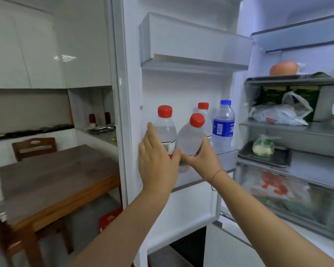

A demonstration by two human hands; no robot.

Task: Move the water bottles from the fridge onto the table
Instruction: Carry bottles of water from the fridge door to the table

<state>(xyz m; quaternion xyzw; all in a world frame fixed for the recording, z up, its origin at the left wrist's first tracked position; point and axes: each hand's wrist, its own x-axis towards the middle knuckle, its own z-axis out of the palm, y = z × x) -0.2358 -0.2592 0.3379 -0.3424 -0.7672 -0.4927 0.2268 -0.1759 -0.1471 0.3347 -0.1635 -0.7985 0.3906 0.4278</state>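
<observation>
Several water bottles are at the open fridge door's middle shelf [226, 157]. My right hand [201, 157] grips a red-capped bottle [190, 138] from below and holds it tilted above the shelf. My left hand [157, 160] wraps around the side of another red-capped bottle [166, 130], which stands upright at the shelf's left end. A third red-capped bottle [204, 112] stands behind, mostly hidden. A blue-capped bottle with a blue label [223, 126] stands at the shelf's right end. The brown wooden table [52, 174] is to the left.
The fridge interior [297, 132] on the right holds bagged food, a tray and an orange fruit. An empty door bin [193, 43] hangs above the bottles. A wooden chair [35, 147] stands behind the table, and a red stool [110, 218] beside the door.
</observation>
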